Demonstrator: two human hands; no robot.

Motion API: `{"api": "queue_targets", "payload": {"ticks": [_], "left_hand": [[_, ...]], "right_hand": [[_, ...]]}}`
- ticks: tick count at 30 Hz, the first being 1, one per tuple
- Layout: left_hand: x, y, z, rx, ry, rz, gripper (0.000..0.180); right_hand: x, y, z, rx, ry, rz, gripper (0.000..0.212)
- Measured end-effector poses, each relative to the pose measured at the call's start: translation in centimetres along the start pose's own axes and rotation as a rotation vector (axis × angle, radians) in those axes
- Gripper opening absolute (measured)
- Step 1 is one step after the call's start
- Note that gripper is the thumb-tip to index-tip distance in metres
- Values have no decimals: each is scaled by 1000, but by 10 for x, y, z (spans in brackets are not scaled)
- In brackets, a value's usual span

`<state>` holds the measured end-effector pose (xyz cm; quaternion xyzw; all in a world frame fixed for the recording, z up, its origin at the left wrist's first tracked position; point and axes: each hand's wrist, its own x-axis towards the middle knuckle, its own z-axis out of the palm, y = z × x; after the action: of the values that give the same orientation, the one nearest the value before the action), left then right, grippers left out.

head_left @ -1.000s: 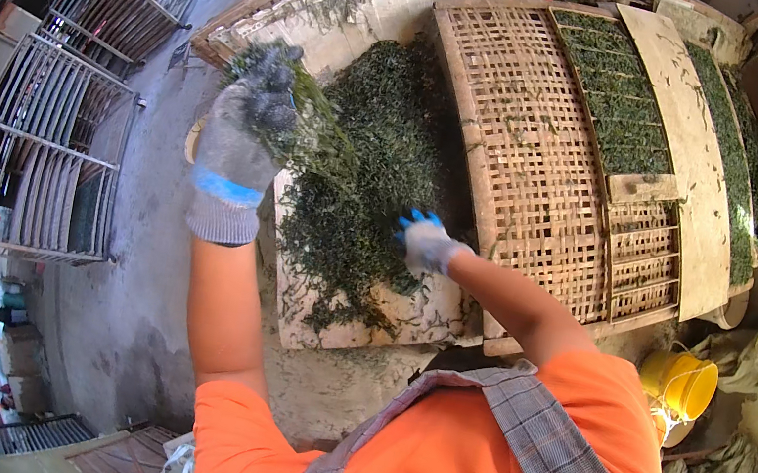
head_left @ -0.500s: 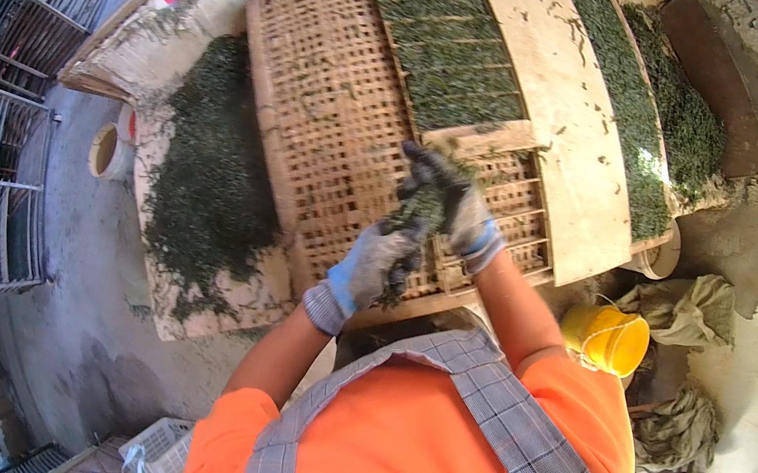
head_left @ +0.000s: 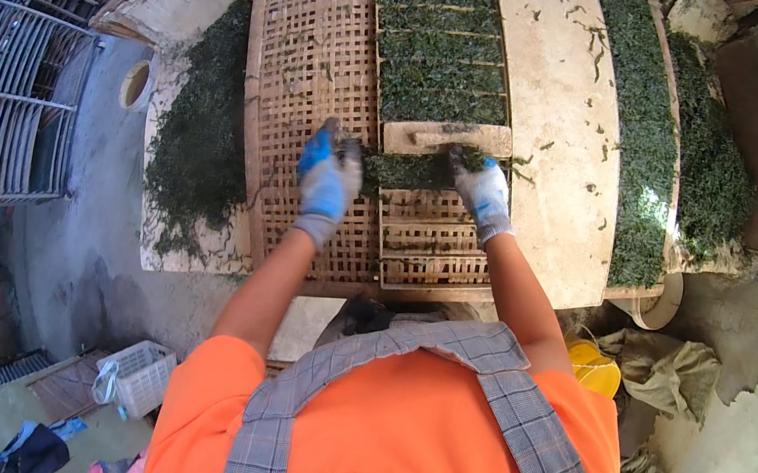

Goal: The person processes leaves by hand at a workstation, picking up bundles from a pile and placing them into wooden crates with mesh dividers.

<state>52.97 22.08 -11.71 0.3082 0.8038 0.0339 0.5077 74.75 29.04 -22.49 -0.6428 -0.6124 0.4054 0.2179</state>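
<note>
Both my hands wear grey gloves with blue and dark patches. My left hand hovers over the woven slatted tray, its fingers apart and slightly blurred, just left of the divided wooden frame. My right hand is at the frame's right edge, fingers apart and touching the end of a strip of shredded green leaves. That strip lies across one compartment, between the two hands. Just beyond it, a flat wooden block with a raised grip rests across the frame. Farther compartments hold packed green leaves; the nearer ones show bare weave.
A loose leaf pile lies left of the woven tray. To the right are a pale board with scattered bits and more leaf-covered trays. A yellow bucket and sacks are at lower right; racks stand left.
My hands were together above the frame with a clump of leaves between them. They have moved apart, and leaves now lie across the compartment below the wooden block. The view has shifted.
</note>
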Motion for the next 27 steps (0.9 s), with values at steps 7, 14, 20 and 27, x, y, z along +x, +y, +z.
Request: {"api": "queue_targets", "payload": {"ticks": [7, 14, 20, 27], "left_hand": [[55, -27, 82, 766, 559, 275, 79], [92, -50, 100, 852, 661, 213, 81], [122, -80, 130, 1616, 1090, 49, 67], [46, -29, 68, 730, 250, 1125, 48]], "right_hand": [[-6, 17, -44, -617, 189, -106, 33], [28, 87, -57, -61, 490, 11, 36], [42, 36, -154, 887, -393, 571, 53], [-2, -47, -138, -537, 451, 20, 31]]}}
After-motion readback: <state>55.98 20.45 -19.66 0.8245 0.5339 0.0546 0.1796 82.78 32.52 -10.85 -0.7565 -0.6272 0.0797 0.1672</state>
